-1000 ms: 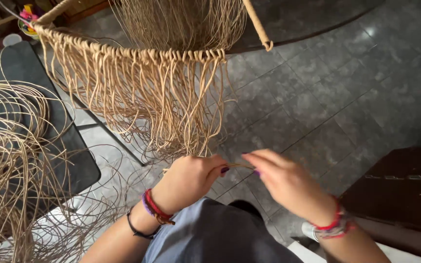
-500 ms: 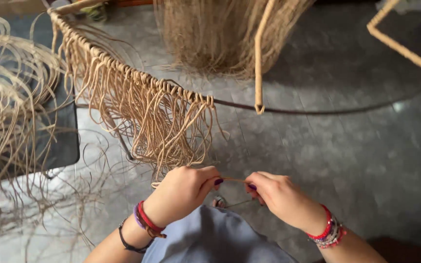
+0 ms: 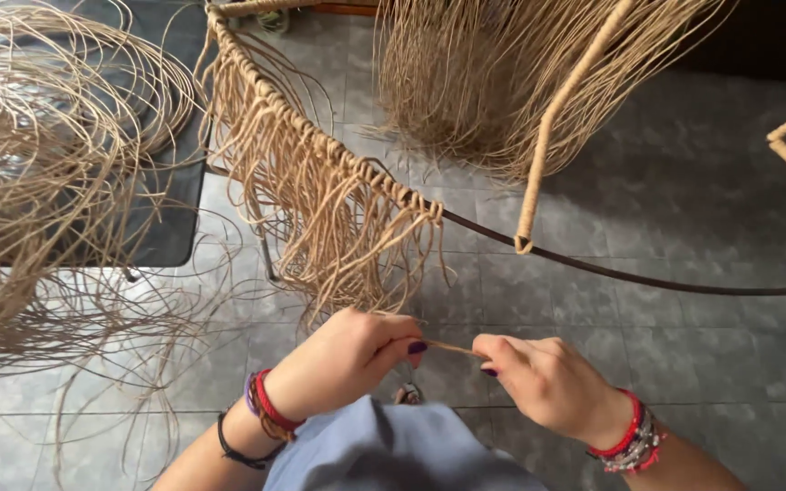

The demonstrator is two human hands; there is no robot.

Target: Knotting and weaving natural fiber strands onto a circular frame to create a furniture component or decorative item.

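My left hand (image 3: 347, 359) and my right hand (image 3: 543, 382) are both pinched on one tan rattan strand (image 3: 452, 348) stretched short between their fingertips. Just above them hangs a fringe of knotted tan strands (image 3: 338, 227) tied along a dark curved metal frame rod (image 3: 611, 273). The rod's left part is covered with knots and its right part is bare. Bracelets sit on both wrists, and blue cloth on my lap (image 3: 393, 450) lies below the hands.
A loose heap of rattan coils (image 3: 38, 182) lies at left over a dark mat (image 3: 170, 200). A wrapped upright bar (image 3: 561, 118) ends at the rod, with another hanging bundle (image 3: 475, 82) behind it. Grey tiled floor (image 3: 684, 364) spreads to the right.
The view has shifted, so the frame and fringe sit higher and further left. My hands stay together at the lap, still pinching the strand, now with a short length pulled taut between them.
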